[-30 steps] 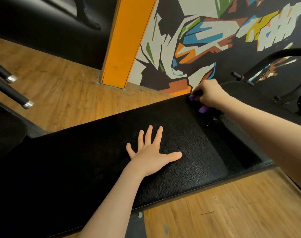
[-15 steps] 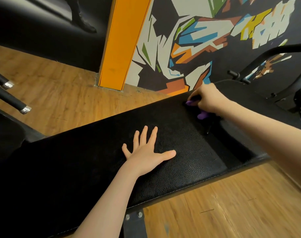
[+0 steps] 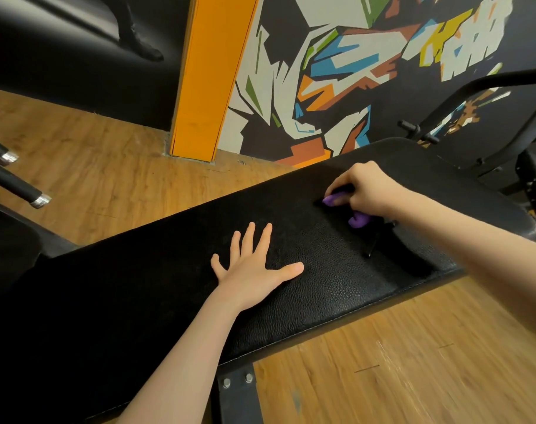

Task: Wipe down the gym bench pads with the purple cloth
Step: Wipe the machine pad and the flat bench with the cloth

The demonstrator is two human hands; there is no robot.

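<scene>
Off to the left, two black bars with chrome end caps (image 3: 39, 201) stuck out over the wooden floor (image 3: 113, 175), and an orange pillar (image 3: 205, 78) rose against the wall just left of a bright angular mural (image 3: 346, 65). The long black bench pad (image 3: 156, 295) ran across the room at a slant, its pebbled leather catching the light near the middle and a metal bracket with two bolts (image 3: 236, 384) showing under its near edge. The person's left hand (image 3: 254, 270) lay flat on the pad, fingers spread, its grip released and holding nothing. Further right, the right hand (image 3: 364, 191) was clenched around the purple cloth (image 3: 357, 221), pressing it onto the pad right at the seam where the long pad met the seat pad (image 3: 438, 179). Most of the cloth was bunched inside the fist; only two small purple bits poked out, one by the fingertips and one under the heel of the hand. Beyond the seat pad, at the far right, stood a black metal frame (image 3: 474, 96) with curved tubing
</scene>
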